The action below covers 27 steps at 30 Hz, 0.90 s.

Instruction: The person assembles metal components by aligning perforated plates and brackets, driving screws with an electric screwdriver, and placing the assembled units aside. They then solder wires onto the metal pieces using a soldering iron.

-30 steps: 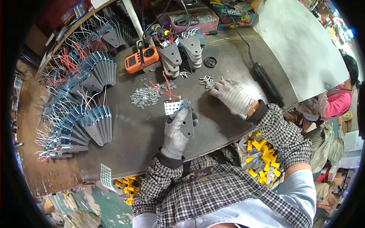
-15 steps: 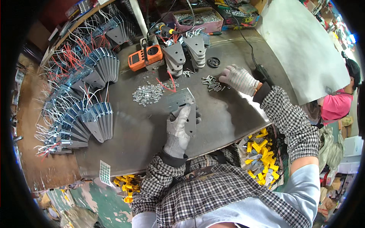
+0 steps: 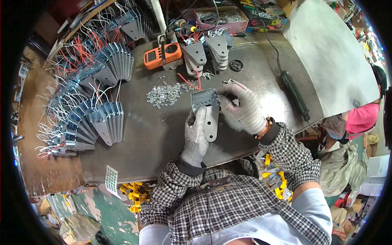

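Note:
A grey metal bracket [image 3: 210,120] with a perforated plate at its top is gripped in my gloved left hand [image 3: 196,132], thumb lying along its face. My gloved right hand [image 3: 248,109] is beside the bracket's upper right edge, its thumb and fingers curled into a pinch. Whatever sits between those fingertips is too small to make out. Behind the right hand, a few screws [image 3: 228,81] show; the hand covers the rest. Red wires [image 3: 188,81] run to the bracket's top. To the left lies a spread of small shiny nuts [image 3: 164,97].
An orange meter [image 3: 157,57] and stacked brackets [image 3: 194,55] stand at the back, near a black round disc [image 3: 235,65]. A corded electric screwdriver [image 3: 295,96] lies at right. Rows of wired brackets [image 3: 108,122] fill the left side. Yellow parts [image 3: 134,196] sit below the table edge.
My right hand has come from beside the screws toward me, to the bracket's edge. The left hand has raised and turned the bracket slightly. The view has shifted, showing more of the screwdriver.

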{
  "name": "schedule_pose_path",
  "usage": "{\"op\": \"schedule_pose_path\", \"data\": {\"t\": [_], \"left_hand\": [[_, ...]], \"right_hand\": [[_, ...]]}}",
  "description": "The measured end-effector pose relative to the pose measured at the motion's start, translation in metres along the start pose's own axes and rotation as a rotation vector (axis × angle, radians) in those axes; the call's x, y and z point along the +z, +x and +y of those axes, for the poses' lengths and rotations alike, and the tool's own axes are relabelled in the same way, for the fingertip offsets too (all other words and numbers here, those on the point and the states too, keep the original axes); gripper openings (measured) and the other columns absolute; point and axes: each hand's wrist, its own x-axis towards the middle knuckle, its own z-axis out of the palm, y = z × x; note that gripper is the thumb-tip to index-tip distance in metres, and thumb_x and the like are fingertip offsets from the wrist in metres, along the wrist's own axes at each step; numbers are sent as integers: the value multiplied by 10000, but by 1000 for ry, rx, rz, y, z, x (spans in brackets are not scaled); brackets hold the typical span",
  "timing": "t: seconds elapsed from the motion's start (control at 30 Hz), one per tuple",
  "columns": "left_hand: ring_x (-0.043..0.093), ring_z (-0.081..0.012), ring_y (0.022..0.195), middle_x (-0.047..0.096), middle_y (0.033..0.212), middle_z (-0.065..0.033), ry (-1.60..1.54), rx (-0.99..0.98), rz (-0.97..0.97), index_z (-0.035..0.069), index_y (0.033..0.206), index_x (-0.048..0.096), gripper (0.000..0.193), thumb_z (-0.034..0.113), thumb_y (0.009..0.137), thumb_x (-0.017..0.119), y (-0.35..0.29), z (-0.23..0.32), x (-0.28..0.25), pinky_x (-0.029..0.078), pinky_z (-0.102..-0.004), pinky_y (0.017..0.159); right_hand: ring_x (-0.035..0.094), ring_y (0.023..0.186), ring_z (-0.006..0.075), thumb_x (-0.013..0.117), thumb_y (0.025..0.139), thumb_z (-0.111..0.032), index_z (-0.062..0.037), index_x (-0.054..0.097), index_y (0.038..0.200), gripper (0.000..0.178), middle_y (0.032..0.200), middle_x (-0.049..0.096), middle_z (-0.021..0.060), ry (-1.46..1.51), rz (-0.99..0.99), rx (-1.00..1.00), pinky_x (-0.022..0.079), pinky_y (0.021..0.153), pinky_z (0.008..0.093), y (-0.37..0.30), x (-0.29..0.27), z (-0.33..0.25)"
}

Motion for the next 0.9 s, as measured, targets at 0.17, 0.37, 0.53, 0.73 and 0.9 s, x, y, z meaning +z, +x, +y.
{"op": "schedule_pose_path", "data": {"t": [0.17,0.37,0.53,0.73,0.9], "left_hand": [[651,-177,907,634,1094,-99,24,-28,-68,34,1246,535,355,299,1029,442,0,2,-4,579,-314,745],[659,-190,874,649,1026,-96,129,120,-53,26,1226,547,355,301,1025,448,0,-5,-5,574,-314,746],[663,-192,852,659,993,-88,-9,-90,-52,15,1211,556,352,292,1023,446,8,-4,-8,569,-308,752],[641,-106,797,654,944,-46,184,-63,-13,22,1150,580,274,242,1017,485,9,-9,-1,538,-257,698],[609,-92,874,639,965,-27,325,-4,20,10,1153,572,246,194,1014,487,12,-16,5,511,-258,768]], "right_hand": [[644,755,266,674,789,-23,-30,676,942,153,854,648,130,122,49,127,509,666,332,-9,6,6],[633,760,280,665,791,-16,-50,659,1014,226,887,621,97,-187,46,-205,513,670,354,-10,8,5],[637,786,297,628,827,-24,-65,652,1060,238,915,616,123,-462,-77,-381,517,701,360,-11,-1,10],[644,832,303,657,819,-66,-38,672,984,168,905,660,132,16,-106,69,509,710,361,-1,0,-26],[608,794,336,666,805,-111,-63,643,927,133,855,603,125,-202,-113,-46,496,701,410,2,7,-17]]}}
